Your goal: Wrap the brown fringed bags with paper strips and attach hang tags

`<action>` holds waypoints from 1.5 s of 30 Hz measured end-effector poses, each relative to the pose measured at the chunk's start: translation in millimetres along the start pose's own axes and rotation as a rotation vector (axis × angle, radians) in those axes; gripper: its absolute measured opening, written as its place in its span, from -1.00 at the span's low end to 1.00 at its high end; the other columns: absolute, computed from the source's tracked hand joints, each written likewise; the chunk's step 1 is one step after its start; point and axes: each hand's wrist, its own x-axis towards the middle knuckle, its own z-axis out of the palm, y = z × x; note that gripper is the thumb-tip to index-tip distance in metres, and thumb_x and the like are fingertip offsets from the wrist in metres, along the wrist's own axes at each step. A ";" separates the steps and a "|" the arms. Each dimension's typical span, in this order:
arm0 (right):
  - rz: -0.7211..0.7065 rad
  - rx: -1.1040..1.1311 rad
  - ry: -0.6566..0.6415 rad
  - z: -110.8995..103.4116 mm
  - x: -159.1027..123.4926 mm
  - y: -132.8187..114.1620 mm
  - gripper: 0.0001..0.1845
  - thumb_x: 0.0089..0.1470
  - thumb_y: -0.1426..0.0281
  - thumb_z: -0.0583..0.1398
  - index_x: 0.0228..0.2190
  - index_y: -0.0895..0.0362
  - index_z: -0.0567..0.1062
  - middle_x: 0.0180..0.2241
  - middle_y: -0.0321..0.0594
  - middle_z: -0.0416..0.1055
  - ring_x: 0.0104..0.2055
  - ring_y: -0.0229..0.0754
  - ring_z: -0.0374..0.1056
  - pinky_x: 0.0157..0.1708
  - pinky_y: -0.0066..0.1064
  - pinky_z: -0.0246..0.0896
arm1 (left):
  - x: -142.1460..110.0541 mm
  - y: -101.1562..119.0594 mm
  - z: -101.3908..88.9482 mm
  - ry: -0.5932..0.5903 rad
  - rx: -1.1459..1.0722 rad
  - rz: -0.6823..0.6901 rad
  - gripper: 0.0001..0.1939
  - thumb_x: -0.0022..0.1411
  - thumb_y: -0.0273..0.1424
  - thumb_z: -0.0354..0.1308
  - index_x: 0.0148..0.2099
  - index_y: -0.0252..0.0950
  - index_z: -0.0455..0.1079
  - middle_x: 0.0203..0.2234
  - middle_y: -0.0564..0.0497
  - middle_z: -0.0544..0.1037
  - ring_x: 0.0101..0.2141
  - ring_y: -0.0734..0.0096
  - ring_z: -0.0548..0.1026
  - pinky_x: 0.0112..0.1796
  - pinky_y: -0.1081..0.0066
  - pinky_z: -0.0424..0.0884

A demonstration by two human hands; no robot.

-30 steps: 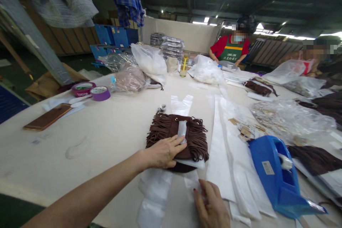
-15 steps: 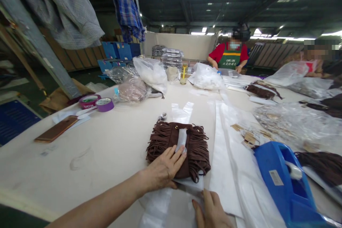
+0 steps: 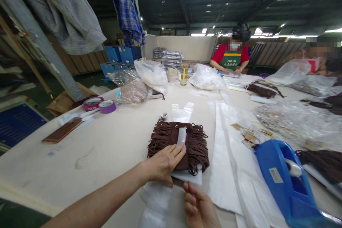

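Note:
A brown fringed suede bag (image 3: 179,144) lies in the middle of the white table (image 3: 112,139), with a clear plastic strip down its front. My left hand (image 3: 163,164) rests flat on the bag's near edge, fingers stretched out. Under the bag lies a white plastic sheet (image 3: 187,177). My right hand (image 3: 197,206) is just below it, fingers curled in a pinch at the sheet's near edge; what it grips is not clear.
A blue tape dispenser (image 3: 288,185) stands at the right. White plastic bags (image 3: 227,156) lie beside the fringed bag. Purple tape rolls (image 3: 107,106) and a phone (image 3: 62,131) sit at the left. A person in a red shirt and green apron (image 3: 231,57) works at the far end.
My right hand has gone from lying flat on the plastic to a curled pinch at the sheet's edge. My left hand stays on the bag. The camera has tilted up slightly.

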 end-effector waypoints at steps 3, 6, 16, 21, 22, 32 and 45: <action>0.031 0.038 -0.100 5.8 2.4 0.1 -0.55 -0.62 0.44 0.42 -0.65 0.22 0.29 -0.70 -0.47 0.27 -0.79 -0.61 -0.13 -0.83 -0.71 -0.33 | 1.2 -2.7 4.0 0.023 0.018 -0.021 0.15 -0.31 -0.38 0.35 0.24 -0.53 -0.24 0.20 -0.41 -0.25 0.17 -0.12 -0.07 0.11 0.11 0.02; 0.005 0.009 -0.148 15.3 0.5 -1.3 -0.51 -0.61 0.39 0.43 -0.61 0.20 0.28 -0.70 -0.50 0.25 -0.80 -0.60 -0.14 -0.82 -0.71 -0.34 | 2.4 -4.0 5.0 0.057 0.005 -0.019 0.06 -0.25 -0.42 0.29 0.23 -0.52 -0.23 0.20 -0.41 -0.24 0.16 -0.09 -0.05 0.10 0.11 0.03; -1.117 -1.507 0.249 -50.1 -12.9 -14.5 -0.67 -0.15 0.32 0.17 -0.24 0.07 0.39 -0.31 -0.20 0.37 -0.32 -0.13 0.32 -0.34 -0.35 0.23 | 16.4 -21.5 -38.2 0.034 -0.232 -0.098 -0.18 -0.20 -0.51 0.06 0.20 -0.38 0.00 0.19 -0.21 0.02 0.07 0.06 0.22 0.02 0.28 0.19; -1.430 -2.100 0.399 -74.4 -2.9 -9.7 -0.86 0.00 0.49 0.04 -0.36 0.09 0.34 -0.35 -0.19 0.34 -0.33 -0.15 0.30 -0.34 -0.38 0.18 | 25.7 -35.5 -74.9 0.019 -0.437 -0.169 -0.36 -0.26 -0.49 0.06 0.00 -0.33 0.27 -0.21 -0.02 0.46 -0.26 0.22 0.42 -0.26 0.44 0.32; -1.444 -2.170 0.402 -74.0 -0.6 -10.3 -0.87 0.02 0.52 0.02 -0.40 0.09 0.33 -0.39 -0.20 0.33 -0.37 -0.17 0.29 -0.37 -0.39 0.16 | 27.3 -38.5 -81.8 0.004 -0.473 -0.177 -0.43 -0.26 -0.48 0.06 -0.07 -0.33 0.32 -0.33 0.03 0.47 -0.33 0.27 0.41 -0.35 0.47 0.32; -1.331 -2.344 0.286 -51.0 -14.6 -21.8 -0.89 -0.06 0.53 0.09 -0.47 0.08 0.26 -0.47 -0.27 0.28 -0.44 -0.20 0.28 -0.46 -0.44 0.07 | 40.5 -65.8 -105.8 -0.049 -0.604 -0.242 -0.72 -0.30 -0.45 0.06 -0.39 -0.35 0.36 -0.61 0.11 0.32 -0.54 0.41 0.31 -0.59 0.51 0.16; -1.035 -2.367 0.073 -37.1 -9.2 -56.3 -0.79 -0.07 0.62 -0.01 -0.57 0.14 0.32 -0.53 -0.25 0.33 -0.51 -0.25 0.32 -0.50 -0.51 0.08 | 39.3 -65.2 -99.1 -0.055 -0.610 -0.241 -0.68 -0.33 -0.48 0.08 -0.37 -0.33 0.36 -0.60 0.11 0.33 -0.52 0.39 0.31 -0.58 0.50 0.18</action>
